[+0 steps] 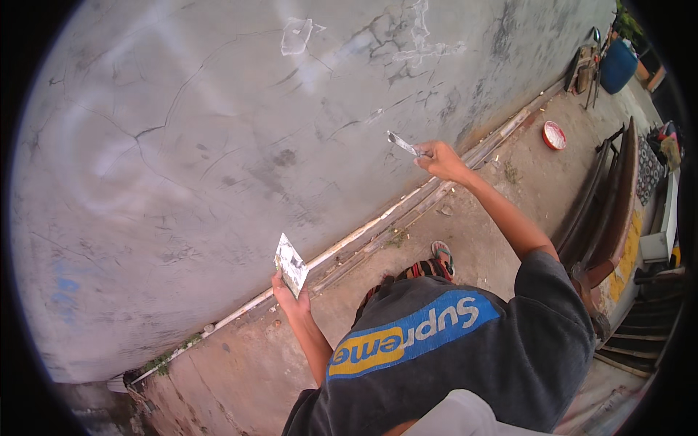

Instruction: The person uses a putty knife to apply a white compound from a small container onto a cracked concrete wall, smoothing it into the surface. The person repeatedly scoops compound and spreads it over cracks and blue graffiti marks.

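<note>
My left hand [292, 298] is closed around the lower end of a flat, pale plate [291, 265] smeared with white paste, tilted up near the foot of the wall. Out in front to the right, my right hand [440, 160] grips a putty knife [402, 144], its blade coated white and pointing at the wall. The blade tip is close to the wall's surface; whether it touches I cannot tell. That grey plastered wall [240, 167] is cracked and stained, with a white patch [297, 36] and a branching white smear [429, 49] higher up.
A white-painted strip [363, 229] runs along the wall's base. On the bare ground to the right sits a red bowl [554, 136] with white paste inside. A brown curved bench [618, 218] stands at my right, with a blue barrel [618, 65] farther off.
</note>
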Demonstrator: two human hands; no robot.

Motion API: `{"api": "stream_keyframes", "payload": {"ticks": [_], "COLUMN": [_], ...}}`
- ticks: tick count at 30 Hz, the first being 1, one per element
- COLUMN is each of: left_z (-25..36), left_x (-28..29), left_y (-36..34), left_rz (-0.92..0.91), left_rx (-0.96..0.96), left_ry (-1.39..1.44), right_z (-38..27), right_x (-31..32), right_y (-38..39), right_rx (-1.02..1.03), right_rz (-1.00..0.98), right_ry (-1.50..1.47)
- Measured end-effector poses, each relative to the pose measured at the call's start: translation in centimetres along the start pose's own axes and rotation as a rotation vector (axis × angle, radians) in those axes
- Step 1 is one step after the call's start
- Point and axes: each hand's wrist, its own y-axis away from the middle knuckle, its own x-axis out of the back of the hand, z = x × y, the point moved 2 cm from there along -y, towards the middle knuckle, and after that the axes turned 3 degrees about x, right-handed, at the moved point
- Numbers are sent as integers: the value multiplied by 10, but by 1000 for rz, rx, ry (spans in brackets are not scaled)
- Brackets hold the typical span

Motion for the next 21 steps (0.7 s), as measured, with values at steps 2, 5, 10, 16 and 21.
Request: {"api": "stream_keyframes", "payload": {"ticks": [2,5,10,16,21], "left_z": [-2,-12,-24,-37,-38], "left_x": [-14,-21,-37,-35,-31], "left_y": [13,16,30,36,31], "left_rz": [23,11,57,133,133], "left_rx": [-14,-39,-47,-60,-80], "left_ry": [-31,-37,-34,12,51], "right_z": [3,-1,10,10,18], "right_x": [5,6,-4,1,5], "right_y": [-19,-51,-86,-101,-121], "right_rx": [105,40,157,80,128], "right_rz": [64,-76,19,-5,0], "right_ry": [15,217,296,294,307]}}
